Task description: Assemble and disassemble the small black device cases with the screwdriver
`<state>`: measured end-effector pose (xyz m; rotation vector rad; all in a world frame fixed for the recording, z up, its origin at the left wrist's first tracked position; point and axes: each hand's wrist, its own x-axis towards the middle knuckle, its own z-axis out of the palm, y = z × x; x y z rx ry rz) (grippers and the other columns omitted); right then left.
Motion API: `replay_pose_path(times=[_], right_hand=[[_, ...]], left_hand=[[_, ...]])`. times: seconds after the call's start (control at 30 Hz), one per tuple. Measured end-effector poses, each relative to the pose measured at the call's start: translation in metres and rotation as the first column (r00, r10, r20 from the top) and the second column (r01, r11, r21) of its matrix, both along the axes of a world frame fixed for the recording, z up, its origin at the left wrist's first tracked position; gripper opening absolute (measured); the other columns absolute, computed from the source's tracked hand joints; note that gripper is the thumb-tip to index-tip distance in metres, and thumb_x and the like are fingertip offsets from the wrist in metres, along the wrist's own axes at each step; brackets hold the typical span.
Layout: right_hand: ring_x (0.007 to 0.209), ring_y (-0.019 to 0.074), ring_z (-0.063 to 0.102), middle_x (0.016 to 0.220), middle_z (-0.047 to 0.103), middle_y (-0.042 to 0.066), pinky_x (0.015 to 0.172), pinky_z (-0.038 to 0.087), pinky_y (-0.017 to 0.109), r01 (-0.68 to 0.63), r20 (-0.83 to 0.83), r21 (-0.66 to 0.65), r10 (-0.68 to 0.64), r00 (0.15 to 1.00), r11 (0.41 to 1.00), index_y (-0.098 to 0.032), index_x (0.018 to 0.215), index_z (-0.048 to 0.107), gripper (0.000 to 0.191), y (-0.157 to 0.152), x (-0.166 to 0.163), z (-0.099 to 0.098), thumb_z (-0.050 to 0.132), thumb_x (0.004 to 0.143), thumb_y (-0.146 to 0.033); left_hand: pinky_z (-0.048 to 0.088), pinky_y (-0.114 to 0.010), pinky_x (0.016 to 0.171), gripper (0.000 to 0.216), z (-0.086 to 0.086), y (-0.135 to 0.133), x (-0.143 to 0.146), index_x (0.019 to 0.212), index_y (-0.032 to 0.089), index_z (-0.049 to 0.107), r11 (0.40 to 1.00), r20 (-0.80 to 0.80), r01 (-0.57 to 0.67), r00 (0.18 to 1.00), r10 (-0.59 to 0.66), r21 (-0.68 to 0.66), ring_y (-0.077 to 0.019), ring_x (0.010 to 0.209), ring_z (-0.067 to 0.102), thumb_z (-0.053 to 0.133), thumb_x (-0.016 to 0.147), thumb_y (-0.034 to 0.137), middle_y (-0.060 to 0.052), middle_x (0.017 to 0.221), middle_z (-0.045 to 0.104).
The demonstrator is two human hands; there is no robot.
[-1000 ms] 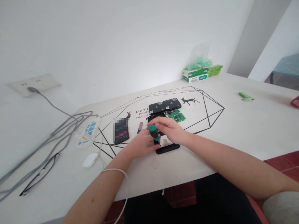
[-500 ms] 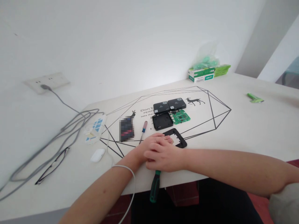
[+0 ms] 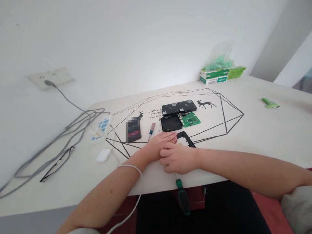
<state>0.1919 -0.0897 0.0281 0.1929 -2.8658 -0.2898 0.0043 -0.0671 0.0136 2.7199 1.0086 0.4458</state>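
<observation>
My right hand (image 3: 179, 159) rests curled near the table's front edge, closed on the shaft of a green and black screwdriver (image 3: 183, 198) whose handle hangs out past the edge. My left hand (image 3: 159, 146) lies flat beside it, fingers stretched out toward a black frame (image 3: 185, 138) that both hands partly cover. Behind the frame lie a black case half (image 3: 171, 123), a green circuit board (image 3: 189, 119) and two closed black boxes (image 3: 179, 107).
A small red and blue screwdriver (image 3: 151, 129) and a phone (image 3: 133, 130) lie left of the hands. Farther left are a power strip (image 3: 100, 129) with grey cables, white earbud case (image 3: 103, 155) and glasses (image 3: 57, 164). Green boxes (image 3: 214, 74) stand at the back.
My right hand lowered the green screwdriver from upright over the frame to the table edge, handle now hanging off and swung rightward. My left hand flattened out. The camera shifted slightly.
</observation>
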Motion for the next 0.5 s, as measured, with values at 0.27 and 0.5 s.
replay_pose_path(times=[0.27, 0.5], right_hand=[[0.082, 0.0238, 0.052, 0.078, 0.069, 0.008, 0.079, 0.034, 0.041, 0.110, 0.081, 0.012, -0.111, 0.991, 0.994, -0.016, 0.083, 0.074, 0.014, -0.002, -0.001, -0.008, 0.063, 0.092, -0.016], [0.084, 0.0241, 0.054, 0.076, 0.068, 0.009, 0.078, 0.036, 0.037, 0.192, 0.096, -0.139, -0.180, 0.979, 0.971, -0.015, 0.084, 0.070, 0.012, -0.001, 0.001, -0.014, 0.059, 0.087, -0.011]], left_hand=[[0.037, -0.061, 0.125, 0.050, 0.004, 0.001, -0.017, 0.153, 0.013, 0.052, 0.990, -0.050, -0.030, 0.998, 0.037, 0.136, -0.0316, 0.148, 0.050, 0.038, 0.108, 0.028, -0.021, 0.159, 0.052], [0.033, -0.059, 0.128, 0.052, 0.019, 0.000, -0.024, 0.149, 0.013, 0.058, 0.985, 0.054, -0.129, 0.991, 0.124, 0.113, -0.0308, 0.142, 0.053, 0.032, 0.109, 0.033, -0.019, 0.151, 0.059]])
